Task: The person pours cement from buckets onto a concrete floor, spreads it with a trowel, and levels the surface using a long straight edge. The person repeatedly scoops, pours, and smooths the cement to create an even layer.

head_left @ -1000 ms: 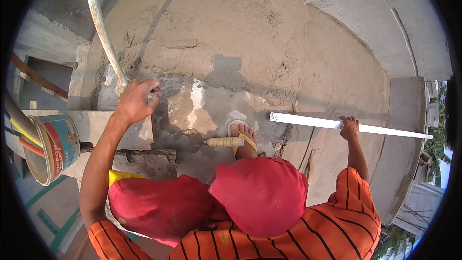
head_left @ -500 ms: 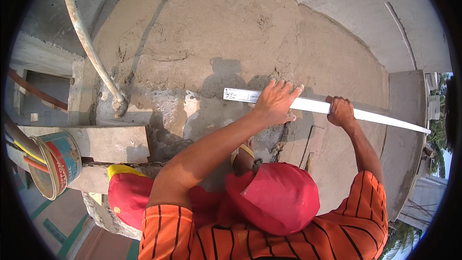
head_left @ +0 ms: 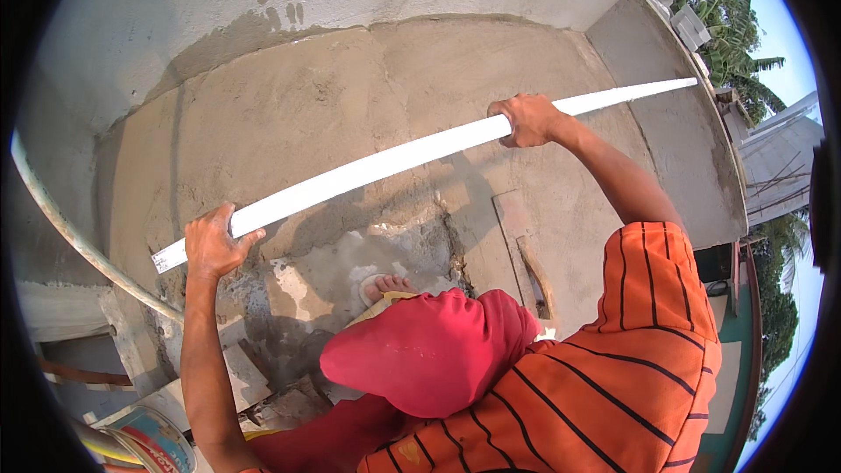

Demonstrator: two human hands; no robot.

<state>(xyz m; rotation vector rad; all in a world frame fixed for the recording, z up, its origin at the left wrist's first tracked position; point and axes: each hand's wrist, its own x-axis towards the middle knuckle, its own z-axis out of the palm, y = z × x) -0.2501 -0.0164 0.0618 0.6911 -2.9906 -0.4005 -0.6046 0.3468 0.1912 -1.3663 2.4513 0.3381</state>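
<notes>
A long white straightedge (head_left: 368,164) runs slantwise above the mortar-covered floor, its right end farther off and higher in the view. My left hand (head_left: 215,241) is closed round it close to the left end, thumb on the near side. Toward the far end, my right hand (head_left: 528,120) grips it with fingers wrapped over. Wet grey-brown mortar (head_left: 289,114) spreads below and beyond the bar. On it near my right knee lies a wooden float (head_left: 530,267) with a curved handle.
Rough concrete walls (head_left: 210,0) border the mortar at the back and right. A pale hose (head_left: 74,236) curves along the left. A paint bucket (head_left: 153,438) and a board (head_left: 232,381) stand low at left. My sandalled foot (head_left: 385,287) rests on a wet patch.
My left hand has slid to the bar's left end, and the straightedge has moved left and tilted, its right end rising in the view. The view has turned toward the right.
</notes>
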